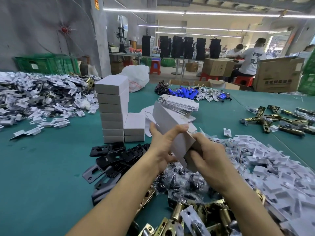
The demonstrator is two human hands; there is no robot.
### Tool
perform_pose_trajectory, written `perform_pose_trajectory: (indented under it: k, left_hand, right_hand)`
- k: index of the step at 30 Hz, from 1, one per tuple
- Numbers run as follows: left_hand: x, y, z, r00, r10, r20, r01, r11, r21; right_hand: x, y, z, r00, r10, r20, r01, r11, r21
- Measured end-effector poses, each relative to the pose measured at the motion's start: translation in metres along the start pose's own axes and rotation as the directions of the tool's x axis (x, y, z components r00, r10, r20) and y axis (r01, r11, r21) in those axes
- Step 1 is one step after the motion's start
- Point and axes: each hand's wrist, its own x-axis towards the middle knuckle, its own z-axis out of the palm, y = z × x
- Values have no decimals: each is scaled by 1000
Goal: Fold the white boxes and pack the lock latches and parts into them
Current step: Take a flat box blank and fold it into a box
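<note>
Both my hands hold one unfolded white box (167, 121) above the green table (42, 167). My left hand (163, 145) grips its middle, thumb laid across the top face. My right hand (208, 155) curls round its near end, where a brown inner flap shows. Behind stands a tall stack of folded white boxes (112, 109) with a short stack (134, 127) beside it. Flat box blanks (179, 103) lie piled further back. Brass lock latches (187, 217) lie at the near edge, under my forearms. Black strike plates (112, 159) lie left of my hands.
White plastic parts are heaped at the right (272, 167) and far left (34, 97). Bagged screws (184, 181) lie below my hands. More brass latches (276, 120) sit far right, blue batteries (185, 92) at the back. People work at distant tables among cardboard cartons (277, 75).
</note>
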Motion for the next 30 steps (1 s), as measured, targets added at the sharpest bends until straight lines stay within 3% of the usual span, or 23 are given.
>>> perform_pose_trajectory:
  k: [6, 9, 13, 17, 20, 24, 27, 30]
  left_hand:
    - [2, 0, 2, 997, -51, 58, 55, 995, -87]
    - [1, -2, 5, 998, -42, 53, 46, 995, -85]
    - [5, -7, 3, 997, 55, -44, -60, 991, -120]
    - [9, -11, -3, 930, 337, -147, -331, 942, 63]
    - [11, -12, -5, 887, 455, -78, -433, 878, 206]
    - [6, -14, -2, 870, 482, 103, -493, 846, 202]
    - [0, -14, -1, 845, 455, 280, -497, 862, 102]
    - [-2, -13, -1, 824, 414, 387, -465, 884, 46]
  right_hand:
    - [-2, -7, -4, 977, -127, -170, 88, 972, -219]
    - [-2, -5, -6, 964, -119, -239, 67, 974, -218]
    - [-2, 3, -6, 992, -22, -121, 2, 987, -163]
    - [-1, 7, -4, 991, 101, 92, -91, 990, -103]
    - [2, 2, -10, 992, 123, -34, -122, 992, 29]
    - [7, -5, -22, 959, 195, -207, -120, 937, 327]
    - [5, -11, -21, 971, 169, -168, -85, 904, 419]
    - [4, -10, -16, 975, 214, -58, -163, 869, 466]
